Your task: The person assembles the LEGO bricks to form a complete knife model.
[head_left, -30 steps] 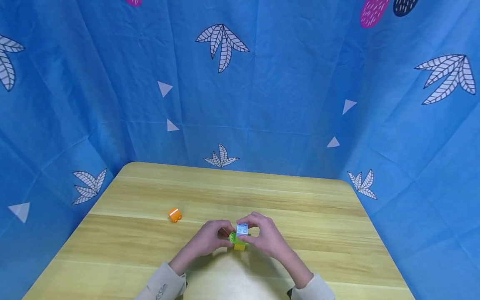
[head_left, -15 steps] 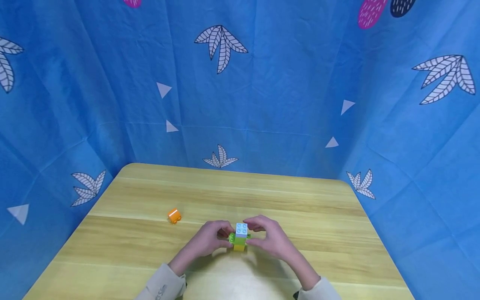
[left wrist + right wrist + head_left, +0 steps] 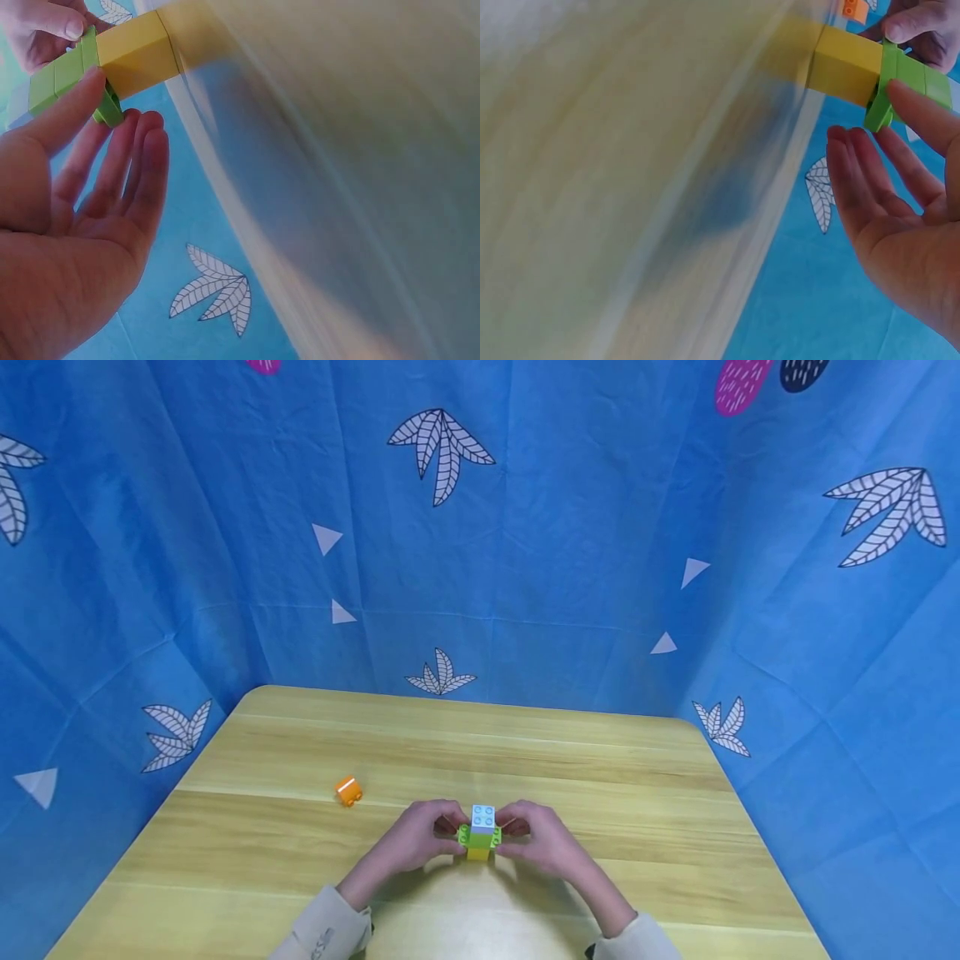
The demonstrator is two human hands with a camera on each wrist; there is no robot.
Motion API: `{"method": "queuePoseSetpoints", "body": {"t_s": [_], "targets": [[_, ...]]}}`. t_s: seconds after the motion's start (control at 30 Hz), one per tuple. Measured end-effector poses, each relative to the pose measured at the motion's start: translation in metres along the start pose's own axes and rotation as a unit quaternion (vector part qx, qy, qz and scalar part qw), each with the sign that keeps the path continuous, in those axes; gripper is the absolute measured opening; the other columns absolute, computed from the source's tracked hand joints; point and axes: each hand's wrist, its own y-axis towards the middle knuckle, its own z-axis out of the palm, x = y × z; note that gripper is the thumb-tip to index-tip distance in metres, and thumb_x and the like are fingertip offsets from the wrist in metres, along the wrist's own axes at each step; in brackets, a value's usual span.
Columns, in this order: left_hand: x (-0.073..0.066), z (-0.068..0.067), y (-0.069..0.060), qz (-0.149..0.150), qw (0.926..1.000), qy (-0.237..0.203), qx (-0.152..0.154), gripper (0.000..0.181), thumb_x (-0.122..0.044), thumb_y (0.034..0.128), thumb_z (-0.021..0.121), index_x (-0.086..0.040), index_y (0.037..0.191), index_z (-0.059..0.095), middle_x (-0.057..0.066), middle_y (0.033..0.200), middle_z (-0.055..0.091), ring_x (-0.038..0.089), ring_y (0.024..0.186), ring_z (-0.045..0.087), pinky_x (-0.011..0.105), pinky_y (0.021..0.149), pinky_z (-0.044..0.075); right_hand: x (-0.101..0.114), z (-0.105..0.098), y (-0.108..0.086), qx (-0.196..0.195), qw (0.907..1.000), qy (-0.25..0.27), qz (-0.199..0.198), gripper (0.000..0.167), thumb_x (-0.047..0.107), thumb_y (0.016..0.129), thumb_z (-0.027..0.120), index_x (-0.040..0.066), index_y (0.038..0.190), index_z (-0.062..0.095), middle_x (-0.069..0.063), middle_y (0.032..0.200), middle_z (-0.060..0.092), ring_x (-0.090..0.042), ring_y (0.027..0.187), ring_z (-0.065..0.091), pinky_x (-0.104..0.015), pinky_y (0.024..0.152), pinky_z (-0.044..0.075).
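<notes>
A small tower of toy building bricks (image 3: 481, 841) stands upright on the table, between my two hands. Its yellow brick (image 3: 139, 54) is at the bottom, with a wider green plate (image 3: 885, 88) over it. Green bricks (image 3: 61, 78) sit above the plate, and a pale blue brick (image 3: 483, 817) with studs tops the tower. My left hand (image 3: 415, 837) pinches the plate's left end between thumb and fingers. On the other side, my right hand (image 3: 546, 840) holds the right end the same way.
An orange brick (image 3: 348, 791) with a white stripe lies on the wooden table (image 3: 600, 777), left of and beyond the hands. A blue patterned curtain (image 3: 570, 543) hangs behind the table and along both sides.
My right hand has let go of the pale blue top brick, moved slightly right, and now holds the green plate's right end. The left hand keeps its place.
</notes>
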Motion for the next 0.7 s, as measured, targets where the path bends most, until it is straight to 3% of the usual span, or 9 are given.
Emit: {"method": "queuePoseSetpoints", "body": {"t_s": [0.23, 0.47, 0.57, 0.7], "targets": [[-0.001, 0.0, -0.002, -0.001, 1.0, 0.006, -0.002, 0.028, -0.009, 0.0814, 0.086, -0.012, 0.106, 0.072, 0.003, 0.107, 0.075, 0.017, 0.095, 0.07, 0.032, 0.087, 0.061, -0.001, 0.004, 0.001, 0.008, 0.9999, 0.011, 0.01, 0.031, 0.005, 0.085, 0.082, 0.002, 0.113, 0.071, -0.012, 0.11, 0.073, -0.025, 0.096, 0.072, -0.029, 0.085, 0.062], [0.0, -0.008, -0.006, -0.012, 0.9998, 0.012, -0.009, 0.039, -0.015, 0.0851, 0.084, -0.01, 0.121, 0.069, 0.008, 0.119, 0.072, 0.022, 0.105, 0.069, 0.041, 0.094, 0.061, 0.0, 0.004, 0.001, 0.005, 0.9999, 0.007, 0.009, 0.03, 0.004, 0.084, 0.082, 0.0, 0.112, 0.071, -0.012, 0.109, 0.073, -0.024, 0.094, 0.072, -0.024, 0.084, 0.061], [0.005, -0.019, -0.008, -0.016, 0.9993, 0.019, -0.028, 0.038, -0.016, 0.089, 0.081, -0.01, 0.125, 0.068, 0.009, 0.122, 0.071, 0.023, 0.108, 0.069, 0.043, 0.098, 0.06, 0.0, 0.005, 0.001, 0.005, 0.9999, 0.008, 0.011, 0.03, 0.004, 0.085, 0.081, -0.001, 0.113, 0.071, -0.012, 0.108, 0.072, -0.023, 0.094, 0.071, -0.023, 0.083, 0.06], [0.015, -0.037, -0.015, -0.038, 0.9953, 0.032, -0.083, 0.035, -0.013, 0.0911, 0.079, -0.012, 0.124, 0.069, 0.009, 0.124, 0.071, 0.025, 0.112, 0.068, 0.045, 0.1, 0.058, 0.001, 0.006, 0.0, 0.005, 0.9999, 0.007, 0.013, 0.031, 0.003, 0.085, 0.081, -0.002, 0.113, 0.07, -0.011, 0.107, 0.072, -0.022, 0.094, 0.07, -0.022, 0.083, 0.06]]}}
